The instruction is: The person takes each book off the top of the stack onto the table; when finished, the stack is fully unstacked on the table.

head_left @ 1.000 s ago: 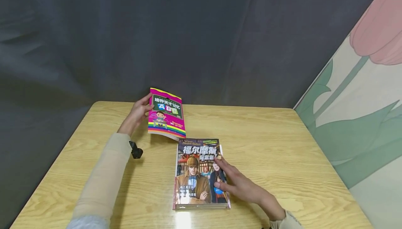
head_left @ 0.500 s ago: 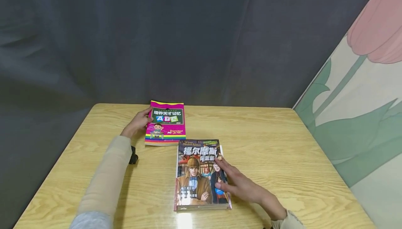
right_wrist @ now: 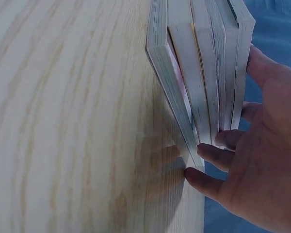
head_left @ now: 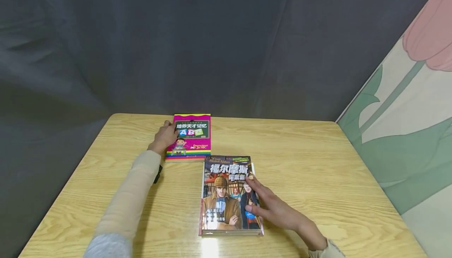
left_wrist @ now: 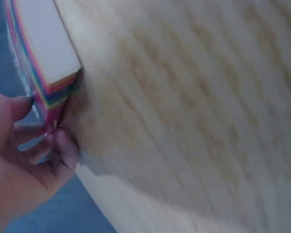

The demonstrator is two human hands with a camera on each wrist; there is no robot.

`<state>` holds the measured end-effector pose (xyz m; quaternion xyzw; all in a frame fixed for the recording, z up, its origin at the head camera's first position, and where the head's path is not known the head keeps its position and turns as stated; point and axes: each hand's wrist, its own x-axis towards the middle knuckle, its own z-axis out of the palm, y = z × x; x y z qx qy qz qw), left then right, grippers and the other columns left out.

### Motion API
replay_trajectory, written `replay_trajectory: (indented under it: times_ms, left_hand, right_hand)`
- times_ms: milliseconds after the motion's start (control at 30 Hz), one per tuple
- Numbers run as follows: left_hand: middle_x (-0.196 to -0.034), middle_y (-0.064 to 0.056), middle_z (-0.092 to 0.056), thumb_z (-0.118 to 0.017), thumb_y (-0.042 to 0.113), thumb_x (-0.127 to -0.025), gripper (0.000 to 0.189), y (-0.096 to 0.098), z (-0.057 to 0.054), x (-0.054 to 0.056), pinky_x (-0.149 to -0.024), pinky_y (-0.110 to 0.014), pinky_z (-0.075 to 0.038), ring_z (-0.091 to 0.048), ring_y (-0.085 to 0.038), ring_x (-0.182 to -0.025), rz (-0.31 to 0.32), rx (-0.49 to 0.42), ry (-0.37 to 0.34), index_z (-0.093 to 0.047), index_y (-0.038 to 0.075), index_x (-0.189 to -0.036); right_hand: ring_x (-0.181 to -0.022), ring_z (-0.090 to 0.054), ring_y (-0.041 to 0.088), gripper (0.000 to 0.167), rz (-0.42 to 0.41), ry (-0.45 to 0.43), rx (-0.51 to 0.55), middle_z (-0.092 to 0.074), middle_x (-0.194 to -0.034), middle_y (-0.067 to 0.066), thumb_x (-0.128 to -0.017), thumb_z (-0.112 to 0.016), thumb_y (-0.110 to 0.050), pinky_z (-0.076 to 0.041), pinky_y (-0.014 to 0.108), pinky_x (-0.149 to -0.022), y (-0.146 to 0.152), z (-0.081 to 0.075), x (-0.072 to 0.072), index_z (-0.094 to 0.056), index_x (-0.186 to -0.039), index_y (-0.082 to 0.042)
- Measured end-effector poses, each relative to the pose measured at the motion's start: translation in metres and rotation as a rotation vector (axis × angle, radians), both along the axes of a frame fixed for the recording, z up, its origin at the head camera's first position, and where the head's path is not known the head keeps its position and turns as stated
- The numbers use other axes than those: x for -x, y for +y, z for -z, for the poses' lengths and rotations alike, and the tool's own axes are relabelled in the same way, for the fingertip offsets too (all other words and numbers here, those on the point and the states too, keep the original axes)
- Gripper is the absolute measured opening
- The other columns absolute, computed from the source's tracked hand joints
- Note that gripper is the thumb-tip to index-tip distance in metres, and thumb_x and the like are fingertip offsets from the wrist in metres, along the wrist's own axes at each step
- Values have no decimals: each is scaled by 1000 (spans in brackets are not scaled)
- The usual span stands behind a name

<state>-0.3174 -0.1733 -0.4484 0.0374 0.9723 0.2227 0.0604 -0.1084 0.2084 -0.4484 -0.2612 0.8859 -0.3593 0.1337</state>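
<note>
A pink book [head_left: 194, 143] with "ABC" on its cover lies near the table's back edge. My left hand [head_left: 164, 137] grips its left side; in the left wrist view the thumb is on the cover and the other fingers curl at the edge. Closer to me is a stack of several books, topped by a detective book [head_left: 226, 205] with a figure in a checked cap. Along the stack's right side rests my right hand [head_left: 277, 207], thumb on the cover. The right wrist view shows its fingertips touching the side of the book stack [right_wrist: 208, 73].
The light wooden table [head_left: 318, 167] ends at a dark curtain [head_left: 219, 46] behind it. To the right stands a wall with a painted tulip [head_left: 431, 42]. A small black device [head_left: 158, 174] sits at my left wrist.
The pink book was tilted up in my left hand; it has come down flat on the table behind the stack. My right hand has stayed on the stack's side.
</note>
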Motion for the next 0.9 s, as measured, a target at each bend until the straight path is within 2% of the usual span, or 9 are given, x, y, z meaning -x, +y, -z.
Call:
replay_trajectory:
  times_ms: [67, 133, 233, 367, 433, 533, 700, 800, 900]
  left_hand:
    - [-145, -26, -27, -40, 21, -104, 53, -2, 0, -3, -83, -55, -49, -44, -46, -117, -11, 11, 20, -26, -1, -150]
    - [-145, -26, -29, -43, 19, -102, 52, -3, -1, -8, -91, -60, -45, -38, -47, -123, -21, -4, 69, -31, -1, -149]
    - [-139, -28, -39, -48, 12, -100, 46, -2, -5, -20, -90, -56, -47, -45, -44, -117, -13, -102, 195, -41, -5, -142]
    - [-127, -26, -51, -49, 6, -98, 37, 8, -14, -49, -85, -50, -50, -56, -38, -101, 59, -239, 285, -51, -8, -132]
    - [-126, -24, -53, -50, 8, -98, 36, 16, -15, -71, -81, -47, -52, -58, -35, -97, 100, -281, 262, -52, -6, -132]
    - [-131, -23, -53, -52, 13, -99, 38, 29, -13, -108, -91, -49, -51, -57, -35, -108, 163, -309, 218, -52, -2, -134]
    - [-129, -18, -55, -56, 19, -97, 47, 48, -5, -168, -93, -46, -51, -60, -31, -106, 239, -386, 106, -47, 3, -140]
    - [-137, -19, -49, -57, 29, -96, 58, 57, 0, -190, -101, -51, -44, -53, -35, -118, 291, -414, 29, -38, 4, -145]
    - [-151, -20, -32, -58, 42, -93, 74, 64, 5, -200, -106, -57, -34, -41, -41, -130, 312, -425, -19, -27, 7, -151]
  right_hand:
    - [-138, -19, 51, 75, 0, -2, 0, -7, -159, 19, -97, -54, -41, -23, 75, -101, 0, 0, 0, -12, -156, -21]
    - [-138, -20, 51, 75, 2, -3, -1, -7, -158, 20, -97, -54, -41, -24, 75, -100, -1, 0, 0, -13, -156, -21]
    - [-137, -20, 52, 75, 13, 3, -4, -8, -158, 20, -96, -54, -42, -24, 75, -99, 0, -1, -1, -13, -156, -20]
    - [-138, -20, 51, 75, 28, 13, -7, -8, -158, 20, -96, -54, -42, -25, 75, -100, -1, 0, -3, -14, -156, -20]
    - [-138, -20, 51, 75, 32, 16, -10, -8, -158, 19, -96, -54, -42, -25, 75, -100, -1, 0, -4, -14, -156, -20]
    - [-137, -21, 51, 75, 39, 16, -16, -8, -159, 19, -96, -54, -43, -26, 75, -99, -2, 0, -5, -14, -156, -22]
    - [-136, -23, 51, 75, 51, 33, -23, -11, -158, 18, -95, -54, -45, -28, 75, -98, -3, 0, -5, -16, -156, -23]
    - [-136, -24, 51, 74, 57, 38, -19, -11, -158, 18, -95, -55, -44, -28, 75, -98, -2, 0, -4, -17, -155, -22]
    - [-136, -23, 52, 74, 60, 36, -10, -12, -158, 19, -95, -56, -43, -28, 76, -97, -2, 0, -4, -19, -155, -22]
